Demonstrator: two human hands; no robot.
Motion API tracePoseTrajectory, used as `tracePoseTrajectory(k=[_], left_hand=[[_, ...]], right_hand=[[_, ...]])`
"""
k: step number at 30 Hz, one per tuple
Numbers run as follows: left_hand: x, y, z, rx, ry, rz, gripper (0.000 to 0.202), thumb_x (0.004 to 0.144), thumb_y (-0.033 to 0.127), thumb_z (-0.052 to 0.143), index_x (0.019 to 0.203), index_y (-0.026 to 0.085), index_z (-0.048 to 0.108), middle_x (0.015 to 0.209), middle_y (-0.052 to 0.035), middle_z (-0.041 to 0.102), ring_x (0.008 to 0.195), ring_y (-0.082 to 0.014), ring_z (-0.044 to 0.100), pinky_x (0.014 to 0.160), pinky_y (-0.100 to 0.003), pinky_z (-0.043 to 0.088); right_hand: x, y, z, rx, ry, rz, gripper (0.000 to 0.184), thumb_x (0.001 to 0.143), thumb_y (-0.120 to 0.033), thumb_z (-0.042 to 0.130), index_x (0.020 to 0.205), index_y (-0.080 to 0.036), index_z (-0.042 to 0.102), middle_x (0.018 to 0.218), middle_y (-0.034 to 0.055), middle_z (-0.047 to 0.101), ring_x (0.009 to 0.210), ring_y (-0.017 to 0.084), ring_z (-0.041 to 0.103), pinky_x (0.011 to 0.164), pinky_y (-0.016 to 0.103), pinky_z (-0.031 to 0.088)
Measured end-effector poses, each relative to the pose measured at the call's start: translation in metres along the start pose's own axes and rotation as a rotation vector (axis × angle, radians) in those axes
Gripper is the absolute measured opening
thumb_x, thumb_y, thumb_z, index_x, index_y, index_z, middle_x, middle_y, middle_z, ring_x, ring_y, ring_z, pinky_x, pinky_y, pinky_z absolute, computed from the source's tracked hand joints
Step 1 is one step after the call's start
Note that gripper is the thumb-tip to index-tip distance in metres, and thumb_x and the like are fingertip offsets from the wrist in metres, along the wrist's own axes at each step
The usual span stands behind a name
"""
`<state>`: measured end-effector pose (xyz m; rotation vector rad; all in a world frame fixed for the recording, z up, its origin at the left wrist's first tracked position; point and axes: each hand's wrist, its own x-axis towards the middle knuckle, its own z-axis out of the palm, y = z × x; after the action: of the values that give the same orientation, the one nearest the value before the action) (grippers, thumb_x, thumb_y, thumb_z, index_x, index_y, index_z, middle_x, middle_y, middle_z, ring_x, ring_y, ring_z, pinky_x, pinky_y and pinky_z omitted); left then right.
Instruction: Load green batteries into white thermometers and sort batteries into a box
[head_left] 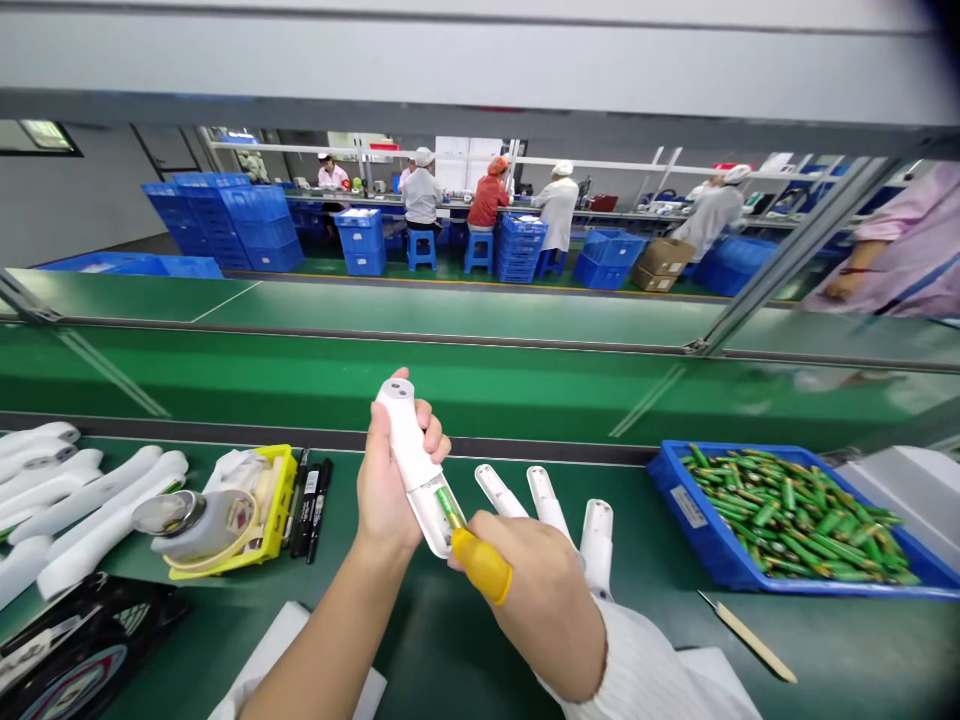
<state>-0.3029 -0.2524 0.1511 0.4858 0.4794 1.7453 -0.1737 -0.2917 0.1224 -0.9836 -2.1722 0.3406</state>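
Though open, white casing in left hand.

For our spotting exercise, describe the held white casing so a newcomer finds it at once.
Above the green bench, find the left hand. It grips the casing. Only this one is held up; three other casings lie to its right.

The head camera looks forward and down from just above the green workbench.
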Motion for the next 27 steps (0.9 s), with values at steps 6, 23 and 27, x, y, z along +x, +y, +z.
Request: tracePoseTrajectory(k=[6, 23, 27], left_hand=[[0.000, -0.003, 0.000, 0.081, -0.108, 0.025, 0.028, 0.091, 0.040, 0.047, 0.112, 0.024, 0.056, 0.070, 0.0012, 0.045, 0.052, -0.0070, 0.040, 0.047, -0.016, 0.039], [-0.003, -0.021, 0.001, 0.109, 0.030, 0.122, 0.026, 0.090, 0.041, 0.049, 0.108, 0.023, 0.056, 0.070, 0.0008, 0.047, 0.057, -0.0089, 0.043, 0.055, -0.018, 0.043], [-0.011, -0.031, 0.003, 0.200, 0.090, 0.146, 0.024, 0.089, 0.043, 0.050, 0.099, 0.022, 0.056, 0.073, 0.0000, 0.050, 0.068, -0.0108, 0.050, 0.069, -0.021, 0.045]], right_hand=[[0.014, 0.009, -0.004, 0.527, -0.202, 0.315, 0.019, 0.089, -0.035, 0.053, 0.076, -0.021, 0.051, 0.063, -0.0026, 0.053, 0.056, 0.011, 0.047, 0.056, 0.025, 0.035], [0.016, 0.020, -0.014, 0.726, -0.119, 0.444, 0.012, 0.079, -0.028, 0.065, 0.086, -0.019, 0.061, 0.071, -0.0010, 0.057, 0.060, 0.011, 0.048, 0.055, 0.025, 0.038], [0.017, 0.022, -0.006, 0.721, -0.102, 0.517, 0.025, 0.073, -0.028, 0.071, 0.090, -0.020, 0.054, 0.062, -0.0066, 0.048, 0.055, 0.009, 0.044, 0.052, 0.023, 0.035]])
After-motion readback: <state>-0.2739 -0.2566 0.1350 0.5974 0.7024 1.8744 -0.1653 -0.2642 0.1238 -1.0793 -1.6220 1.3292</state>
